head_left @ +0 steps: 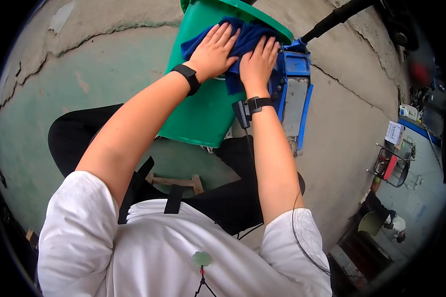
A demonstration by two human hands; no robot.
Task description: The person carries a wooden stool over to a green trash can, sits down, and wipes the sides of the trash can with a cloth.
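Observation:
A green plastic bin (200, 111) stands between my knees, its wide rim at the far end and its narrower base nearest me. Bunched against its side is a dark blue cloth (247, 35). My left hand (214, 52) lies flat on the cloth with the fingers stretched out and a little apart. Beside it, my right hand (258, 63) also presses flat on the cloth, fingers extended. Both palms are hidden against the fabric. Each wrist wears a black strap, and the right one carries a small black device (241, 114) with a cable.
Close to the bin's right side is a blue floor jack (296, 94) with a long black handle (334, 22). A low wooden stool (176, 181) shows between my legs. Cracked concrete floor (94, 74) surrounds me. Another person (395, 223) and a red-seated chair (390, 167) are far right.

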